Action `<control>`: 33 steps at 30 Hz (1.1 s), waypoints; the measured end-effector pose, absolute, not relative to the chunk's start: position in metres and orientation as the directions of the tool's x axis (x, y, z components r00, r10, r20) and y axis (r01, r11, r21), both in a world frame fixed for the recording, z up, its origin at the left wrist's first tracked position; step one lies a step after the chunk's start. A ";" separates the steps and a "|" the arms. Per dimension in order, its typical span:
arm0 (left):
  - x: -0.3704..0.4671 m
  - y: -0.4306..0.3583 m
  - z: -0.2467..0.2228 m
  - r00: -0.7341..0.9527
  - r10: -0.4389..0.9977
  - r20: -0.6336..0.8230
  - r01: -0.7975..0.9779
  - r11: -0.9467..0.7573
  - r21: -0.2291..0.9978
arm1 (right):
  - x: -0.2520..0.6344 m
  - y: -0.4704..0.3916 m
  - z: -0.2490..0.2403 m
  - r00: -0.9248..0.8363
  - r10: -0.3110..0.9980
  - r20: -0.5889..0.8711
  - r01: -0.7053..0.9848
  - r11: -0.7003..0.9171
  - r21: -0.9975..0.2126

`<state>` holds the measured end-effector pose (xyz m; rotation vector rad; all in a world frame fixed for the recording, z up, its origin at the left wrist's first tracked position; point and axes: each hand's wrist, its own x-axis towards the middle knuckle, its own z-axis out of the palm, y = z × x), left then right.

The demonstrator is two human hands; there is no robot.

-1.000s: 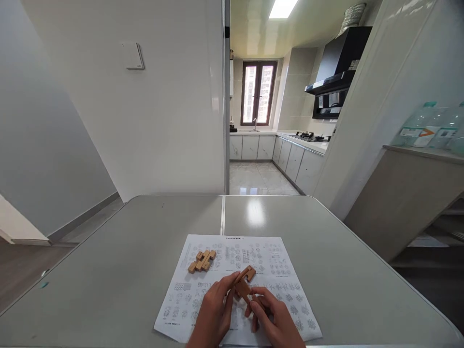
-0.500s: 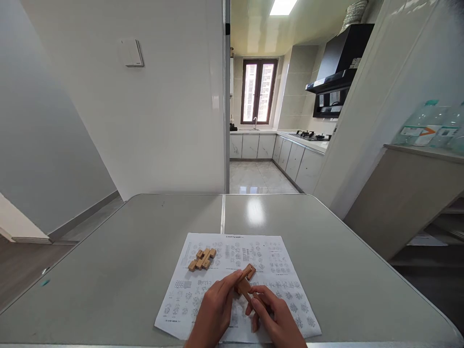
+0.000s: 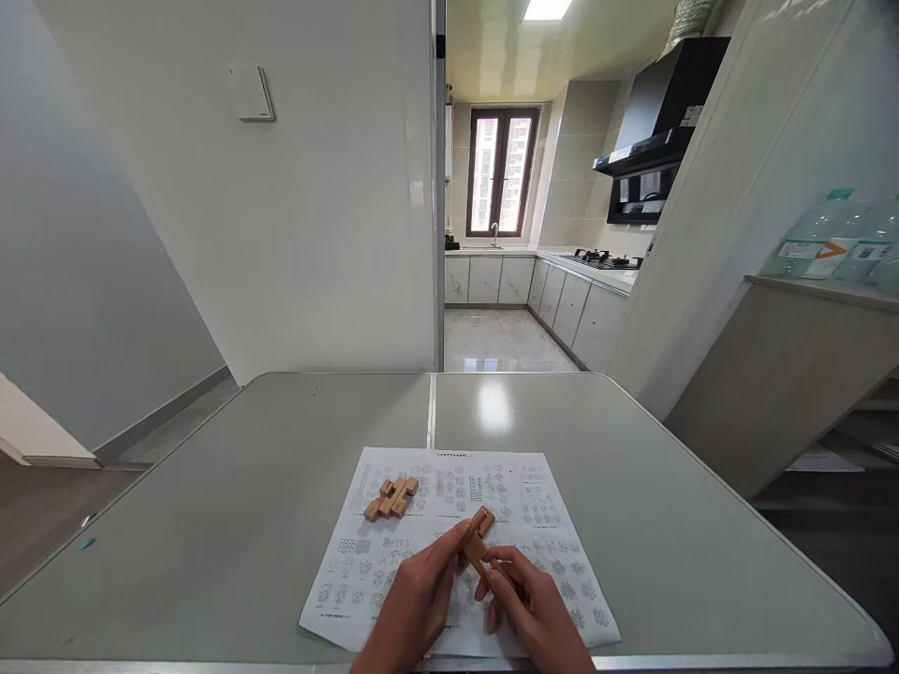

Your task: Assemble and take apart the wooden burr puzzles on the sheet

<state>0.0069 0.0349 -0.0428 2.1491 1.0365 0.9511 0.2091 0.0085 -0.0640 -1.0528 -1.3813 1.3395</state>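
Note:
Near the front of the table, my left hand (image 3: 422,590) and my right hand (image 3: 528,599) meet over a printed sheet, both closed on small wooden puzzle pieces (image 3: 475,550). One piece tilts up between the left fingertips and the right thumb; the hands hide part of it. Just beyond the left fingertips another notched wooden piece (image 3: 484,520) shows, and I cannot tell whether it is joined to the held ones. A cluster of several wooden puzzle pieces (image 3: 391,499) lies on the sheet to the upper left.
The white paper sheet (image 3: 562,618) carries rows of small puzzle diagrams. It lies on a grey table (image 3: 211,524) with a metal edge strip. A small teal scrap (image 3: 85,543) is at the left edge. Plastic bottles (image 3: 815,239) stand on a shelf to the right.
Both hands keep their hold, with only slight finger movement around the wooden pieces. The whole view has shifted slightly. The cluster on the sheet stays put.

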 end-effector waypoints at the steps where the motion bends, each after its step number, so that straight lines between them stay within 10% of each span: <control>1: 0.007 0.035 -0.044 0.453 0.821 0.346 0.419 -0.539 0.731 | 0.209 0.008 -0.064 -0.215 0.975 0.047 -0.021 0.043 -0.999; 33: 0.005 0.039 -0.053 0.485 0.773 0.409 0.334 -0.596 0.730 | 0.209 0.010 -0.068 -0.253 0.964 0.076 -0.001 0.078 -0.997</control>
